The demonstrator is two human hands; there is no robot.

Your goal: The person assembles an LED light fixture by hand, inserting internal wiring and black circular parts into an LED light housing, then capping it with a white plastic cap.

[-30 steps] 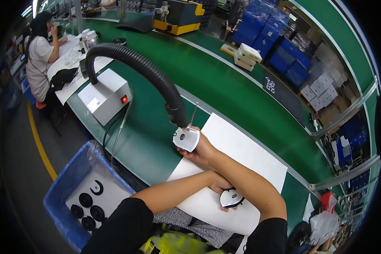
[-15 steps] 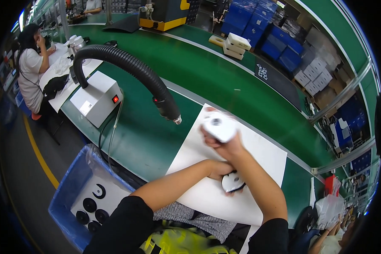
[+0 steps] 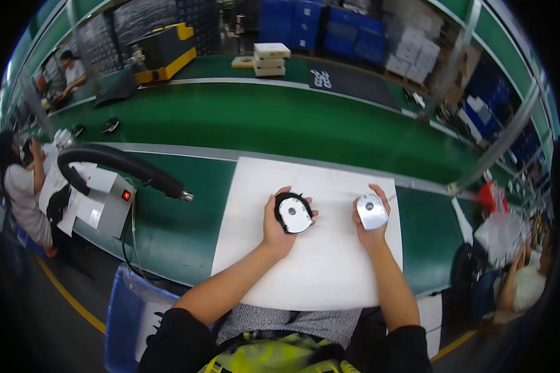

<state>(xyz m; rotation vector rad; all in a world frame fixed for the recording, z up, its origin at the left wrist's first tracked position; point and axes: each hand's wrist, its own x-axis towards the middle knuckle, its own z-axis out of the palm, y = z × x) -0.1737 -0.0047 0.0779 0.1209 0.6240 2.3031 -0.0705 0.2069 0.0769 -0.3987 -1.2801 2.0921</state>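
A white disc-shaped part with a black rim (image 3: pixel 297 216) is held in the left hand (image 3: pixel 276 236), its edges gripped between thumb and curled fingers above the white sheet (image 3: pixel 317 273). A silvery, rounded part (image 3: pixel 373 217) is held in the right hand (image 3: pixel 372 237), clasped along its sides by the fingers and kept well apart from the first, above the same sheet. A black ribbed hose (image 3: pixel 130 163) is noted to the left, over the green worktop (image 3: pixel 174 230).
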